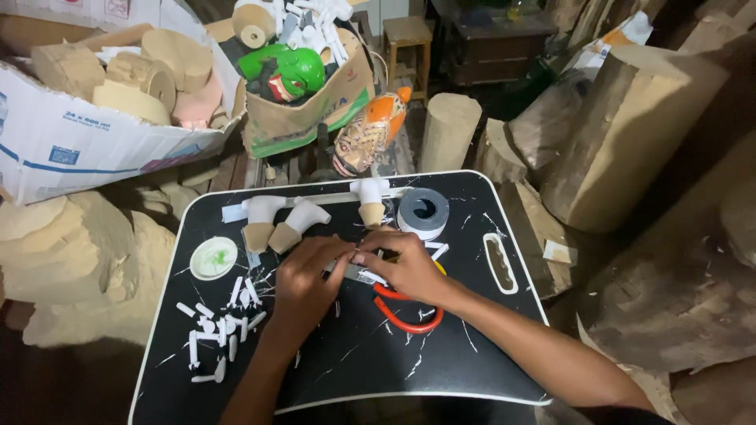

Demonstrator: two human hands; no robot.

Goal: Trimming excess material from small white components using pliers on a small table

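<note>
While both hands, left (pixel 303 279) and right (pixel 405 267), pinch a small white piece (pixel 364 273) mid-worktop (pixel 354 370), a slip may knock the white pegs (pixel 220 327) or snag the red-handled scissors (pixel 405 315) beneath the right wrist.

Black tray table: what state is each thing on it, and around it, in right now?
Tape roll: lying flat.
White horn pieces: three, lying at the far edge.
White sticks: scattered loose.
Small lid: green smear inside.
Red-handled scissors: partly under right hand.
Left hand: fingertips meeting the right's over a small piece.
Cardboard box: open, full.
</note>
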